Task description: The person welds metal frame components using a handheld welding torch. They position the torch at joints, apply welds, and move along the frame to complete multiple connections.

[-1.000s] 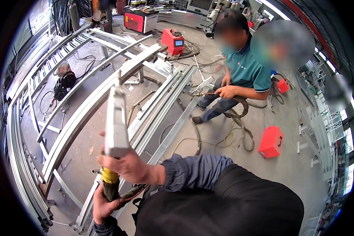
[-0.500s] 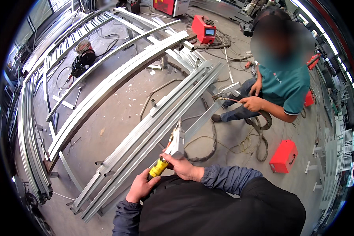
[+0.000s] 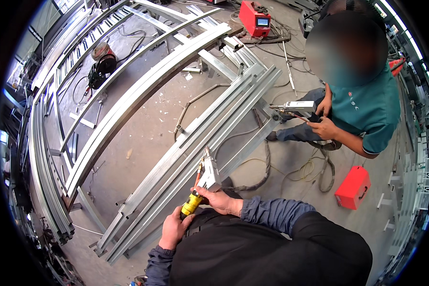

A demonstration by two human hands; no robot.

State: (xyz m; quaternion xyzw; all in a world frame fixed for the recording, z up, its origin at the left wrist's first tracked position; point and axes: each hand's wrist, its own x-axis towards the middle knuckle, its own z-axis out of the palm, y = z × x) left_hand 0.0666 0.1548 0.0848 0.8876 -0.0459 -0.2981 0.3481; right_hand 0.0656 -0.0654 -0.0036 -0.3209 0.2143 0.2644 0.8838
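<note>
In front of my body I hold a welding gun (image 3: 209, 177) with a white box-shaped body, a narrow metal nozzle and a yellow-and-black rear grip. My left hand (image 3: 173, 229) is closed round the lower end of the yellow grip. My right hand (image 3: 218, 201) grips it higher up, where the white body begins. The nozzle tilts up and away, over a bundle of long galvanized metal profiles (image 3: 176, 169) lying diagonally in front of me. To the right a co-worker in a green shirt (image 3: 367, 112) holds a similar welding gun (image 3: 296, 106) in both hands.
A large curved metal frame (image 3: 145, 81) spans the left side. A red machine with a small screen (image 3: 255, 21) stands at the back among cables. On the right floor are a red box (image 3: 353, 188) and a thick dark hose (image 3: 264, 164). A reel-like black tool (image 3: 100, 75) sits inside the frame.
My view has shifted slightly. The co-worker's welding gun has come up to a nearly level position, and the co-worker appears a little farther right. My hands keep the same hold.
</note>
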